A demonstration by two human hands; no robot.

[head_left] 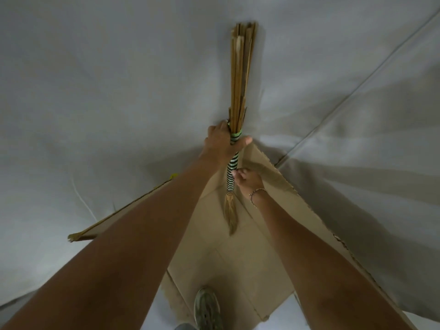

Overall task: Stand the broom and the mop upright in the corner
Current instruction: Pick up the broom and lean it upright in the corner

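No legible text, label, brand, number or sign appears in the head view. The cardboard sheets against the walls show bare brown faces with no print. The striped binding on the broom is a plain pattern, not lettering. The shoe shows no readable mark.

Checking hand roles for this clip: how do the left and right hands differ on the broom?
The left hand wraps fully around the striped-bound straw broom at its green band; the right hand sits lower, fingers only partly closed beside the binding, and wears a bracelet. Both touch the broom over the cardboard sheet.
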